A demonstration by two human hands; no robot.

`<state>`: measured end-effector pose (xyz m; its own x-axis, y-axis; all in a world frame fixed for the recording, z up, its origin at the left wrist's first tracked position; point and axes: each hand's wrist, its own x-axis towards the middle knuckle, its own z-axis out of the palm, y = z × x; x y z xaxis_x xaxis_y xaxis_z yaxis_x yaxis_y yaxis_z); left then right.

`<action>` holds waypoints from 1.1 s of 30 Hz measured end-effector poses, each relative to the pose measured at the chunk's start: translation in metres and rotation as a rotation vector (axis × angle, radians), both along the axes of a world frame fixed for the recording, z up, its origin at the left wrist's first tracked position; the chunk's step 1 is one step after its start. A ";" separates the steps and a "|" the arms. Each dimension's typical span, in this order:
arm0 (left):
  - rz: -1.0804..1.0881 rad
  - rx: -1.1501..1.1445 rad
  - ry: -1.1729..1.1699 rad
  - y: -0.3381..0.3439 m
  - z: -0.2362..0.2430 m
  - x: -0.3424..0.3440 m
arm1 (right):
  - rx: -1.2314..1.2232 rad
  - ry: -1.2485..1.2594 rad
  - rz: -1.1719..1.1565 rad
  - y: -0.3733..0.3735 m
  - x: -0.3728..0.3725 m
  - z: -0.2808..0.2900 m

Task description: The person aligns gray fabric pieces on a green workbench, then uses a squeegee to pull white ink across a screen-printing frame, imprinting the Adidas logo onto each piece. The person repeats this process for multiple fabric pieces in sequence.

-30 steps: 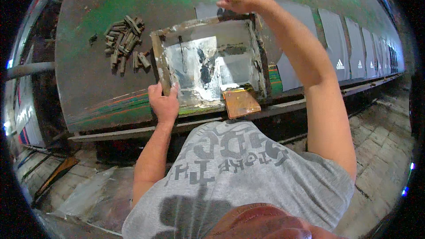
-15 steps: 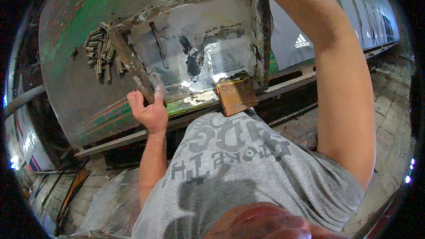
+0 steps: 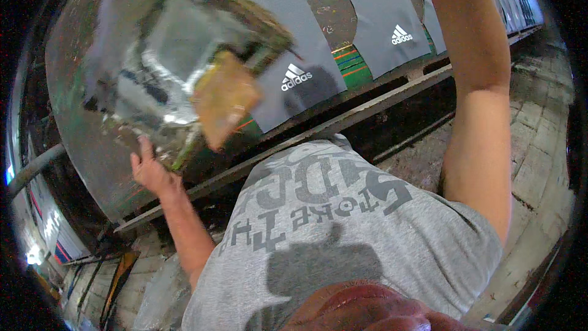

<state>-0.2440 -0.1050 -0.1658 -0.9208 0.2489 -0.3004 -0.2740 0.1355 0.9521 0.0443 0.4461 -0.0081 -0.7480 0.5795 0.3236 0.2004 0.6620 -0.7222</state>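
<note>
A screen-printing frame (image 3: 236, 0), blurred by motion, hangs tilted over the left part of the long table. Its pale mesh (image 3: 184, 40) carries dark and whitish smears. An orange-brown rectangular board (image 3: 226, 101) leans at its near right corner. At the frame's near left corner is my left hand (image 3: 153, 171), thumb up and fingers curled about the edge; blur hides the exact contact. My right forearm (image 3: 474, 43) reaches forward past the top of the picture, and the hand is out of sight. Right of the frame lies a grey fabric panel (image 3: 318, 98) with a white printed logo.
More grey printed panels (image 3: 383, 18) run along the green, paint-stained table (image 3: 352, 64) to the right. A metal rail (image 3: 361, 107) edges its near side. Brick paving (image 3: 533, 129) shows at right, and a pipe (image 3: 37, 168) at left.
The frame has swung left and tilted, carrying the board along and uncovering a grey printed panel. My left hand moved left with it. My right hand has left the view; the dark rods are hidden.
</note>
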 end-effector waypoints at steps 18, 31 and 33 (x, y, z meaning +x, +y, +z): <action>0.206 0.009 0.164 -0.092 0.016 -0.131 | -0.187 -0.073 -0.065 -0.111 0.059 -0.040; 0.256 -0.020 0.031 -0.133 -0.010 -0.170 | -0.165 -0.102 -0.068 -0.132 -0.017 -0.053; 0.243 -0.007 0.029 -0.144 -0.022 -0.174 | -0.200 -0.117 -0.093 -0.141 -0.020 -0.055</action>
<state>-0.4178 -0.2492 -0.1881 -0.9617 0.0169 -0.2737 -0.2717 0.0758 0.9594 0.0241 0.3047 -0.0632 -0.7140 0.6915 0.1097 0.3441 0.4830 -0.8052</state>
